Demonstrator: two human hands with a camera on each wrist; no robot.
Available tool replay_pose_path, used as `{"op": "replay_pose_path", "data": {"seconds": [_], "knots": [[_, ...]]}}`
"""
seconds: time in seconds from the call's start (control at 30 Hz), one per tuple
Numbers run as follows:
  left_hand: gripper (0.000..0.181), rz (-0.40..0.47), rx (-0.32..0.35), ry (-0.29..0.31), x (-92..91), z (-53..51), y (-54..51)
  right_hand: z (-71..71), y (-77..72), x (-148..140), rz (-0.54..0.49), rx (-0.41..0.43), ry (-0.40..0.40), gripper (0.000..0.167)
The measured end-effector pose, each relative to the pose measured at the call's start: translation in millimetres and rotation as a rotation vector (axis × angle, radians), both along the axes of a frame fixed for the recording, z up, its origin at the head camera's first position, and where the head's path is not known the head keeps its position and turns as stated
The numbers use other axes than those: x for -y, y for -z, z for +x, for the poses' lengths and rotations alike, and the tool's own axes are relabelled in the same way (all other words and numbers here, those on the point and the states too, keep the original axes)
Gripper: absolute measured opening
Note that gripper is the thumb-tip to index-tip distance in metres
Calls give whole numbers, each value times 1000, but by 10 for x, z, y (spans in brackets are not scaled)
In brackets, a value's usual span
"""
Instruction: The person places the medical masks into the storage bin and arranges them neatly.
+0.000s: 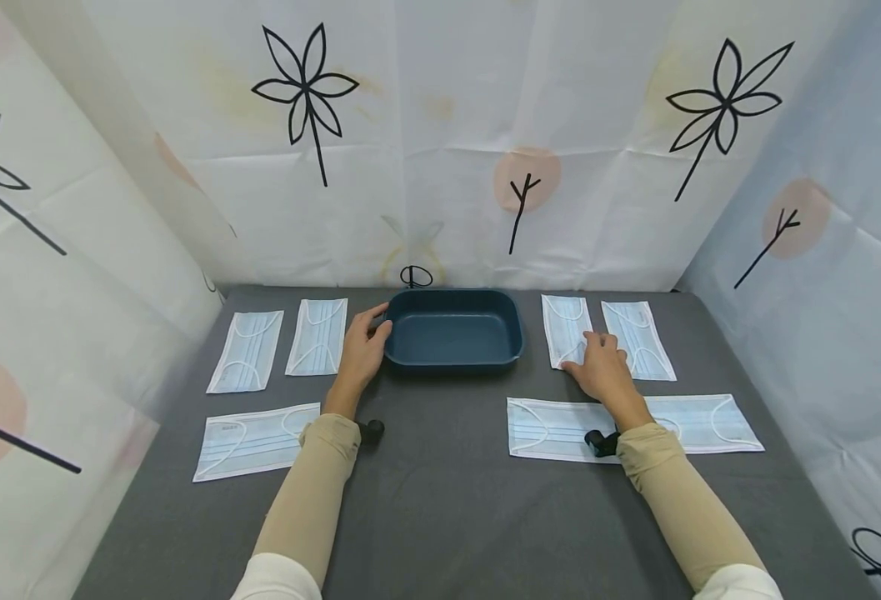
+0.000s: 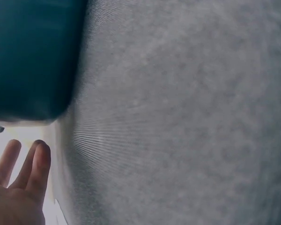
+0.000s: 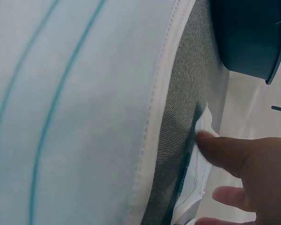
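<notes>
A teal rectangular container (image 1: 455, 367) sits at the table's back middle. My left hand (image 1: 362, 350) is at its left end, fingertips by the rim. In the left wrist view the fingers (image 2: 40, 171) look fairly straight and spread, next to the container (image 2: 35, 61). My right hand (image 1: 603, 367) is over the lower edge of an upright blue face mask (image 1: 566, 321), fingers spread. In the right wrist view the thumb (image 3: 220, 149) touches the edge of that mask (image 3: 196, 173). Another face mask (image 1: 637, 333) lies just right of this hand.
Two face masks lie sideways below my right forearm, one mask (image 1: 548, 429) left and one mask (image 1: 718, 425) right. On the left are two upright masks, one mask (image 1: 247, 352) and another mask (image 1: 318, 337), plus a sideways mask (image 1: 248, 442). Patterned cloth (image 1: 425, 208) hangs behind the grey table (image 1: 455, 517).
</notes>
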State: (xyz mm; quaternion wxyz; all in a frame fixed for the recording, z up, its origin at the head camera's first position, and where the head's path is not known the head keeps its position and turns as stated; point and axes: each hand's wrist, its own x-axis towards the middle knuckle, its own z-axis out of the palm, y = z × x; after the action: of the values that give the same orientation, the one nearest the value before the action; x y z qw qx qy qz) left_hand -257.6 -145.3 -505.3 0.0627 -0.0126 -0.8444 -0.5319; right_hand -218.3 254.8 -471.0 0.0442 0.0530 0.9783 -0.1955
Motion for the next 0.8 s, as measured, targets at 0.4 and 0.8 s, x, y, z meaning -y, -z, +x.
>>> {"op": "replay_pose_path", "data": {"seconds": [0.4,0.8], "knots": [[40,157,45,-24,-12,-10,25,-68,0,-75,-26,12,59,81],[41,383,108,-51,-3,-81,115,-137,21,-170,-100,68,86,86]]}}
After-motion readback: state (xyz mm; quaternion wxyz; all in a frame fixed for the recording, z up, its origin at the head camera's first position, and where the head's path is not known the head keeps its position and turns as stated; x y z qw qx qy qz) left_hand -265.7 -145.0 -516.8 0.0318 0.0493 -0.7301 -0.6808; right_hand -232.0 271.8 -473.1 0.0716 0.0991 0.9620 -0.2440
